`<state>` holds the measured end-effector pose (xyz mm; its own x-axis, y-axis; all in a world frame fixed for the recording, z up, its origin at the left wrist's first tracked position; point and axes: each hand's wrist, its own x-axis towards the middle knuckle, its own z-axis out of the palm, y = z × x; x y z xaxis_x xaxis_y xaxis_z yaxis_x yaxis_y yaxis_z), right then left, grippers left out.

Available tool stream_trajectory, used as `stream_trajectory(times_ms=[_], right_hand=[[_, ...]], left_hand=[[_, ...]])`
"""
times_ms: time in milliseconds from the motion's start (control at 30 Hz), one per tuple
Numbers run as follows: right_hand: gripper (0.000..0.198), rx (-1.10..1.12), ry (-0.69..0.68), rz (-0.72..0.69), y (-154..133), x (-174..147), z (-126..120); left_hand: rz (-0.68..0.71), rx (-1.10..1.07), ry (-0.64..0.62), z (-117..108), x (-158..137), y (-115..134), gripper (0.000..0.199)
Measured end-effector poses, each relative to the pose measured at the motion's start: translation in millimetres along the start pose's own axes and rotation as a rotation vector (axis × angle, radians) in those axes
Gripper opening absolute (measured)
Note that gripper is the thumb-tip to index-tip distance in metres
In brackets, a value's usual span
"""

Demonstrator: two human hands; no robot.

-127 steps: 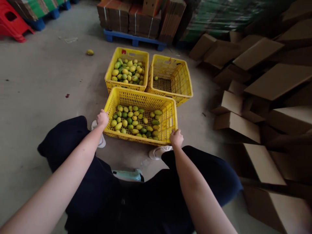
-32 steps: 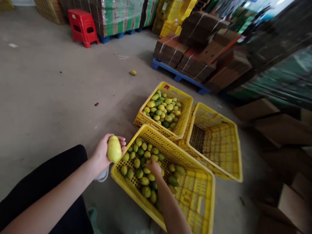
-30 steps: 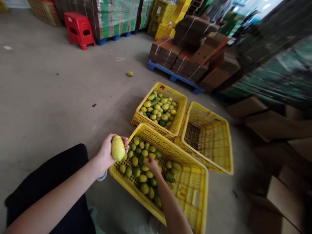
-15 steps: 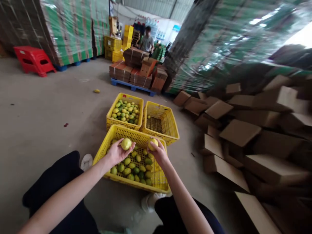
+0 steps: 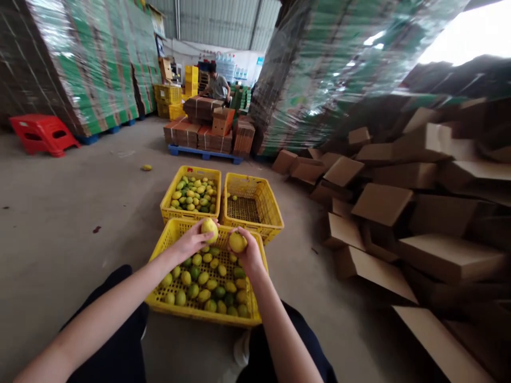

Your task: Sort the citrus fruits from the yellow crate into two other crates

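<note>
My left hand (image 5: 194,239) is closed around a yellow lemon (image 5: 209,230), above the far side of the nearest yellow crate (image 5: 203,318). To its right, my right hand (image 5: 250,254) grips another yellow lemon (image 5: 238,242), fingers curled round its far and right sides. Below both hands, several green and yellow lemons (image 5: 204,296) lie spread over the floor of that crate. Behind it on the left stands a second yellow crate (image 5: 190,215) heaped with lemons. A third yellow crate (image 5: 253,223), at the back right, has a few small yellow fruits in its far left corner.
Cardboard boxes (image 5: 382,211) are piled along the right. A blue pallet (image 5: 205,155) carries bundled cardboard, with a person (image 5: 219,85) behind it. At the left stand a red stool (image 5: 43,133) and wrapped stacks (image 5: 91,64). One yellow fruit (image 5: 146,167) lies on the floor.
My left hand has turned its lemon from resting on an open palm to a grip from the side. The two hands are closer together. The view has shifted, and the person behind leans over.
</note>
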<state>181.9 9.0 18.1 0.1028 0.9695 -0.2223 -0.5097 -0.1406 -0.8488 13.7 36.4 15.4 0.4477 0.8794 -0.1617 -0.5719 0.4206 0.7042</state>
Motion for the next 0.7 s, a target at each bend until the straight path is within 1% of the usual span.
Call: stream_trajectory(times_ms=[67,133,200,267,300,333,367,433,500,567,633,700], right_hand=[[0.025,0.043,0.07,0.062,9,11,2],[0.025,0.126,0.087,0.158,16,16,4],[0.026,0.223,0.082,0.26,18,15,6],[0.027,0.269,0.042,0.315,17,10,6],[0.028,0.268,0.021,0.303,16,7,6],[0.028,0.263,0.012,0.262,14,4,6],[0.028,0.257,0.025,0.207,12,1,5],[0.027,0.255,0.104,0.115,7,-4,4],[0.026,0.248,0.154,0.118,3,-7,2],[0.025,0.226,0.15,0.157,1,-10,2],[0.026,0.201,0.128,0.165,0,-11,4],[0.025,0.199,0.145,0.15,1,-11,6]], left_hand=[[0.006,-0.106,0.11,0,7,-6,0.043],[-0.029,-0.196,0.158,3,13,-10,0.034],[-0.076,-0.267,0.132,10,17,-11,0.02],[-0.103,-0.322,0.088,17,19,-9,0.02],[-0.107,-0.337,0.078,20,20,-7,0.022],[-0.104,-0.343,0.082,23,21,-6,0.022],[-0.1,-0.337,0.095,24,22,-6,0.021],[-0.103,-0.288,0.131,25,24,-6,0.023],[-0.12,-0.216,0.165,23,24,-9,0.029],[-0.132,-0.179,0.187,20,23,-12,0.036],[-0.128,-0.213,0.187,20,19,-14,0.04],[-0.137,-0.297,0.165,21,16,-13,0.041]])
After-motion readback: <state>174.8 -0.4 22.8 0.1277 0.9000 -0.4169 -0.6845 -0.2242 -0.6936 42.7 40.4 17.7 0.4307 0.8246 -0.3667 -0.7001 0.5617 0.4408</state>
